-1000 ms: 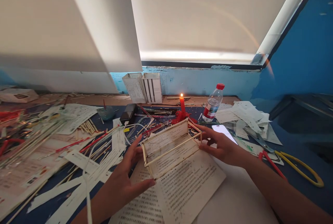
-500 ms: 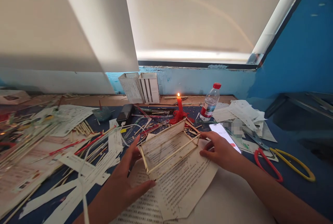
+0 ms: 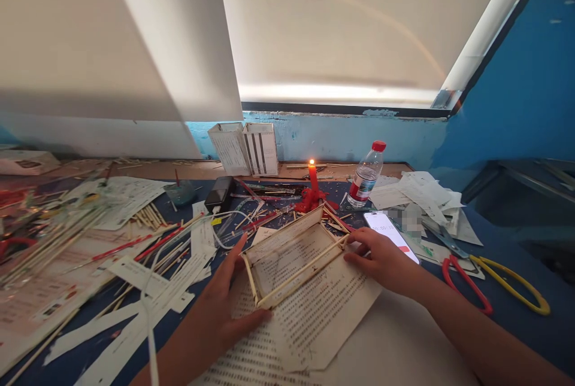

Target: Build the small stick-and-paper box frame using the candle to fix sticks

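Sheets: printed pages (image 3: 309, 326) lie flat under the frame and reach out from its near side toward me.
Left hand (image 3: 215, 314): open, with my fingers spread along the frame's left end. My thumb lies against its near left corner. I grip nothing.
Frame (image 3: 291, 257): a long box of thin sticks lined with printed paper. It sits on the sheets between my two hands, with its far side raised.
Right hand (image 3: 381, 257): open and flat, palm down, fingertips touching the frame's right end.
Phone (image 3: 389, 229): just right of the frame, screen lit, partly under my right hand.
Scissors (image 3: 450, 267): well right of the frame, with red and yellow handles.
Sticks (image 3: 58, 242): a loose heap with paper strips, well left of the frame.
Candle (image 3: 313, 181): red and lit, just behind the frame.
Bottle (image 3: 366, 178): red cap, upright, behind the frame and to the right.
Boxes (image 3: 251, 149): two paper ones, farthest behind the frame, by the wall.
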A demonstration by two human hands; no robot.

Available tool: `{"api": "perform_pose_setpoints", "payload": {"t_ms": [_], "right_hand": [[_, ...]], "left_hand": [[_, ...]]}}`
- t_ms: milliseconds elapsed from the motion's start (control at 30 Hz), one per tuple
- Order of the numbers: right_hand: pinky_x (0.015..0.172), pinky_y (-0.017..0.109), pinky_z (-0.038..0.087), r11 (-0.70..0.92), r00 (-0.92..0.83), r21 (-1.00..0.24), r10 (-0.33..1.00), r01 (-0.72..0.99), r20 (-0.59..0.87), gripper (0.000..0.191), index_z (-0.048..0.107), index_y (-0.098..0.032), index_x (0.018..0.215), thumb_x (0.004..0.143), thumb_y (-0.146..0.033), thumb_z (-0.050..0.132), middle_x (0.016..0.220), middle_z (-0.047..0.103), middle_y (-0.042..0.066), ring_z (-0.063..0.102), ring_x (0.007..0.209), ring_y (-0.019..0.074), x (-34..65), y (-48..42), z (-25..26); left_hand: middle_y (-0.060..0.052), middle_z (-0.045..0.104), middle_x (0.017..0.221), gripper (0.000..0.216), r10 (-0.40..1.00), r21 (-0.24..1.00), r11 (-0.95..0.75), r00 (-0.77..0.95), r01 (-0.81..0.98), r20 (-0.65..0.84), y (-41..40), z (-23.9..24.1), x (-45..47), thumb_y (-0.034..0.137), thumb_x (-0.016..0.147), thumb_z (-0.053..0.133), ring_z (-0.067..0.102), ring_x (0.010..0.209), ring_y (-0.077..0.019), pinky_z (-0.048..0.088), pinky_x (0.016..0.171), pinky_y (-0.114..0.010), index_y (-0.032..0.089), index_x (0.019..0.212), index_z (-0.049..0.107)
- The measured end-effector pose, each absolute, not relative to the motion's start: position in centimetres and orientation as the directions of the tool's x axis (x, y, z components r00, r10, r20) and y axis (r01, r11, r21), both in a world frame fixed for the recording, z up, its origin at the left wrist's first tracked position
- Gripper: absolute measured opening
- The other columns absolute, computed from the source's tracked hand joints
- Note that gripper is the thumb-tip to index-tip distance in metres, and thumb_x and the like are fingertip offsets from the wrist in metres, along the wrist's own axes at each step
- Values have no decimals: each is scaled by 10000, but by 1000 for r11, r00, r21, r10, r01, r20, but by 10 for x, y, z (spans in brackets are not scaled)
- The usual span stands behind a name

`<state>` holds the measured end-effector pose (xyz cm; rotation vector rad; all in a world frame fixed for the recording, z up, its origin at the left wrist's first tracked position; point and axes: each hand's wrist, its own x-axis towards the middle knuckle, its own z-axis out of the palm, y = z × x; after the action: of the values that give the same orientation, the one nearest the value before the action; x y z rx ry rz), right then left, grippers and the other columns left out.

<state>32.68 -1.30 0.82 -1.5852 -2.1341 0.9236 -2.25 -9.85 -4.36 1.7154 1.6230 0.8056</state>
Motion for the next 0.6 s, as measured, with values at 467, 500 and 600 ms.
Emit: {"api": "perform_pose_setpoints", "payload": {"t_ms": [467, 500, 600], "right_hand": [[736, 358, 546, 275, -336, -602, 942, 750, 12, 229, 793, -248, 993, 956, -359, 596, 1027, 728, 85, 688, 834, 235, 320, -4, -4], [737, 358, 546, 275, -332, -600, 943, 752, 17, 220, 792, -247, 986, 951, -350, 601, 1020, 729, 82, 686, 826, 232, 320, -4, -5], [733, 358, 545, 276, -326, -596, 945, 754, 26, 211, 793, -246, 992, 944, -327, 605, 1020, 726, 83, 686, 819, 230, 320, -4, -7]], "left_hand": [[-122, 557, 1553, 1151, 998, 805, -24, 55, 593, -10, -96, -45, -19, 512, 810, 815, 543, 1450, -366, 399, 1217, -633, 390, 1664, 52], [-123, 555, 1558, 1151, 999, 802, -28, 54, 597, -5, -96, -46, -19, 519, 808, 815, 541, 1453, -371, 409, 1213, -627, 389, 1665, 58], [-121, 533, 1587, 1143, 998, 785, -64, 56, 616, 38, -100, -49, -24, 571, 789, 807, 529, 1461, -393, 454, 1181, -625, 407, 1660, 85]]}}
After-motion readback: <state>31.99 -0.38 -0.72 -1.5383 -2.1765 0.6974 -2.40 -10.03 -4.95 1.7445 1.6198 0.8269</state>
